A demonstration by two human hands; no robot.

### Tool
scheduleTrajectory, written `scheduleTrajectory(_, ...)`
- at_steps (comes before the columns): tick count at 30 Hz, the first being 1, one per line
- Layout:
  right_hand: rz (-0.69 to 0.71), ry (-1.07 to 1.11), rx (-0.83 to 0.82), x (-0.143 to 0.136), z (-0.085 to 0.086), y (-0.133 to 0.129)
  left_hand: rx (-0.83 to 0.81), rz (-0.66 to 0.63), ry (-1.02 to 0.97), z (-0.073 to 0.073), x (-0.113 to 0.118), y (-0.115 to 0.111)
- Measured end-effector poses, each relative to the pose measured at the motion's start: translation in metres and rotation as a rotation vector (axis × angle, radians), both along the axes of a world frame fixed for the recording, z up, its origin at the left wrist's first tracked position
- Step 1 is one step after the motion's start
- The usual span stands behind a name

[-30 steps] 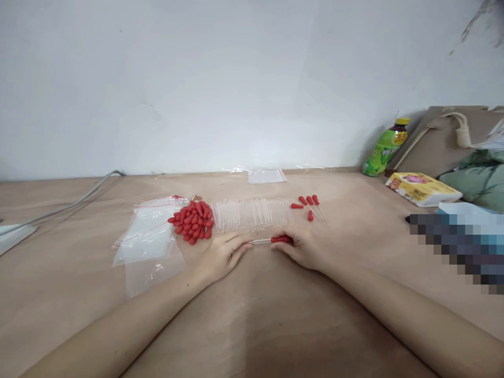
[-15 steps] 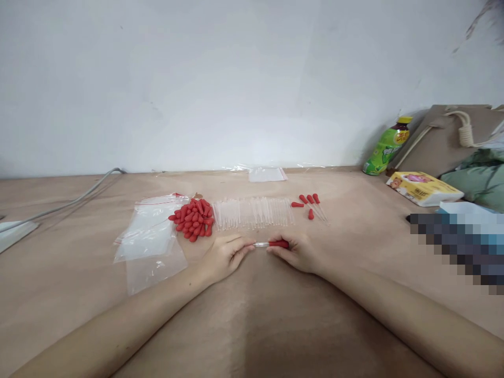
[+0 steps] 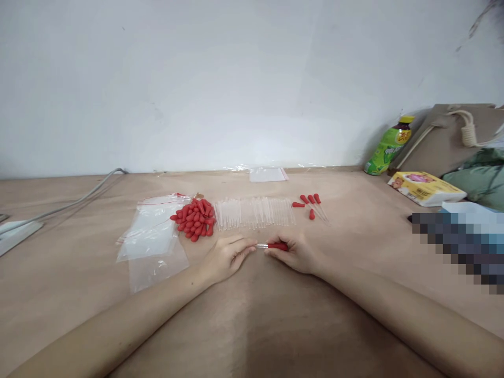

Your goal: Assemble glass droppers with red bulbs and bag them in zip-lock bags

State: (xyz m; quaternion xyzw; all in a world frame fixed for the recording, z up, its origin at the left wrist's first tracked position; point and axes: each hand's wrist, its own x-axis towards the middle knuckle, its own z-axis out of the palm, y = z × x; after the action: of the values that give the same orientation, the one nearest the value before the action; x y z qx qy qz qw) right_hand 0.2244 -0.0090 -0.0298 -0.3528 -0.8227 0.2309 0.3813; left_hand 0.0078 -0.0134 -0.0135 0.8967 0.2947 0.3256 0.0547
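Between my hands, low over the table, lies a clear glass dropper tube (image 3: 262,245) with a red rubber bulb (image 3: 277,246) on its right end. My left hand (image 3: 232,254) pinches the tube, whose left part is hidden in the fingers. My right hand (image 3: 295,253) is closed around the bulb. Just beyond, a row of clear glass tubes (image 3: 255,212) covers the middle. A heap of loose red bulbs (image 3: 192,220) sits left of the row. To its right lie several droppers fitted with bulbs (image 3: 311,199) and a loose-looking red bulb (image 3: 298,205).
Clear zip bags (image 3: 151,231) lie on the left, and a small one (image 3: 269,174) by the wall. A grey cable (image 3: 94,189) runs at far left. At right are a green bottle (image 3: 388,149), a yellow tissue pack (image 3: 427,188), a beige bag (image 3: 444,136) and a blurred dark object (image 3: 457,247).
My right hand has shifted slightly left with the bulb, and a little less bare tube shows between my hands. The whole view has drifted slightly.
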Motion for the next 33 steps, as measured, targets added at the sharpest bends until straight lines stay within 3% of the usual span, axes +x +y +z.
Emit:
scheduleTrajectory(6,0.071,-0.011,-0.179,0.007,0.013,0.002,-0.062,-0.024,0.0,0.004,0.001,-0.001)
scheduleTrajectory(12,0.08,0.41,-0.529,0.004,0.024,-0.002,-0.14,0.012,-0.089,0.01,0.006,-0.003)
scheduleTrajectory(16,0.081,0.594,-0.592,0.0,0.026,0.0,-0.177,-0.064,-0.053,0.013,0.006,-0.002)
scheduleTrajectory(19,-0.03,0.737,-0.546,0.011,0.041,0.017,-0.198,-0.034,-0.057,0.011,0.005,-0.002)
scheduleTrajectory(22,-0.247,0.813,-0.471,0.04,0.066,0.045,-0.215,-0.001,-0.08,0.008,0.005,-0.002)
scheduleTrajectory(25,-0.458,0.721,-0.382,0.076,0.083,0.072,-0.215,-0.01,-0.05,0.005,0.006,-0.001)
scheduleTrajectory(28,-0.621,0.357,-0.365,0.106,0.08,0.093,-0.192,0.003,-0.007,0.004,0.008,-0.002)
scheduleTrajectory(30,-0.603,0.039,-0.442,0.116,0.071,0.103,-0.169,0.018,0.017,0.004,0.009,-0.003)
scheduleTrajectory(33,-0.508,-0.315,-0.427,0.118,0.058,0.114,-0.147,0.026,0.045,0.005,0.009,-0.004)
